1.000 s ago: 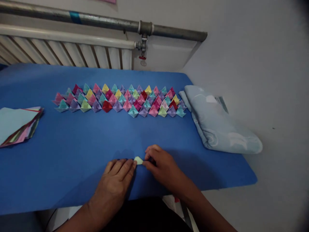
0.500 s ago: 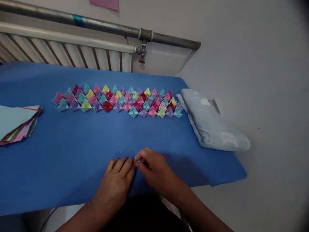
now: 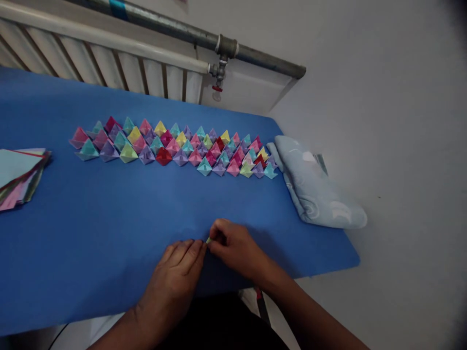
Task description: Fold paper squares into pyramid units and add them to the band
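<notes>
Paper (image 3: 208,240) at near edge side of table (image 3: 127,209), between hands, mostly hidden. Right hand (image 3: 233,245): thumb and index nearly closed, pinching paper. Left hand (image 3: 178,272): fingers together, extended, tips at paper's left side; grip can't tell. Bare blue surface between hands and boats (image 3: 164,156). Stack (image 3: 18,170) far left. Blanket (image 3: 317,189) along right edge, overhanging.

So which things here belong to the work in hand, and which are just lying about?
In the work:
- pale green paper, at the fingertips of the left hand and right hand
- rows of folded paper shapes, probably
- stack of coloured sheets, probably

Apparently just there:
- folded pale blue cloth
- radiator and metal pipe
</notes>
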A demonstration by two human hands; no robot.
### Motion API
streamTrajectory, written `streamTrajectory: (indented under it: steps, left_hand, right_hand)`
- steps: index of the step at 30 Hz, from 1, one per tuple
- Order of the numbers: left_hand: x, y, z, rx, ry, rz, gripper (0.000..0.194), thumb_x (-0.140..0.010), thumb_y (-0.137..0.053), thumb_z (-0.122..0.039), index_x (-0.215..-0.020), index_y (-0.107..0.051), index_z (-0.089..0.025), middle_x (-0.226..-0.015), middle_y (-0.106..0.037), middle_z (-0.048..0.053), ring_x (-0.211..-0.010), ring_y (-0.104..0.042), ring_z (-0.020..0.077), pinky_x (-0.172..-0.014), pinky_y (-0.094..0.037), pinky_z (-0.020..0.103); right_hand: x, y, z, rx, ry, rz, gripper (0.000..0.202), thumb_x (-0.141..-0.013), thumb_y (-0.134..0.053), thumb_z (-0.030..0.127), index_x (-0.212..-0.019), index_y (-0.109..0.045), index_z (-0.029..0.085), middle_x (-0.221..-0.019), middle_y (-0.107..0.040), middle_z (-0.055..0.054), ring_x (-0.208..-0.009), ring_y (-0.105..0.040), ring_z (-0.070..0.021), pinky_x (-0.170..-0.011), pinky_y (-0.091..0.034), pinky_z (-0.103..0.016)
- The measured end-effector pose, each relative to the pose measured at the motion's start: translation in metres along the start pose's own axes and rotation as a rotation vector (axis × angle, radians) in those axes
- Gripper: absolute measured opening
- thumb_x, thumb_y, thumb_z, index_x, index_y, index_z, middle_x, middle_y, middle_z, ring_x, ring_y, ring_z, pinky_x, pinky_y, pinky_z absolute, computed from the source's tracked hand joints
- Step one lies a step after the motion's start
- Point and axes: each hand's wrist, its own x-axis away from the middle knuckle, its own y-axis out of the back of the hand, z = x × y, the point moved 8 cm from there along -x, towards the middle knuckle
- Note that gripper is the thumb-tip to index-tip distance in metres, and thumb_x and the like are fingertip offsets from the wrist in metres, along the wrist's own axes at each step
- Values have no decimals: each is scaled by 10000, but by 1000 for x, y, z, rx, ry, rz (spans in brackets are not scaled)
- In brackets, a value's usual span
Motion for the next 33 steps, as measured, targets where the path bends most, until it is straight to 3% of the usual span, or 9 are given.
streamTrajectory:
  steps: [15, 27, 33]
  left_hand:
    - [-3, 1, -1, 33, -32, 0, 431, -842, -351, -18, -1192, -591, -96, -1127, -649, 137, -995, -567, 284, -856, -459, 453]
    - [-4, 2, 0, 38, -34, 17, 434, -852, -347, -13, -1207, -585, -84, -1151, -649, 145, -1022, -555, 284, -847, -463, 463]
    - [-3, -1, 3, 18, -13, 21, 433, -865, -354, -19, -1194, -613, -130, -1154, -664, 121, -1010, -588, 265, -851, -467, 435]
  right_hand:
    - [-2, 5, -3, 132, -37, -23, 194, -723, -586, 31, -699, -484, 194, -654, -474, 66, -601, -437, -99, -563, -304, -218]
    - [-1, 8, -1, 128, 62, 20, 231, -723, -511, -35, -690, -472, 190, -668, -474, 63, -611, -433, -98, -594, -319, -223]
    - [2, 8, -5, 75, 18, 26, 211, -733, -551, -14, -710, -492, 187, -680, -483, 61, -613, -445, -95, -590, -324, -216]
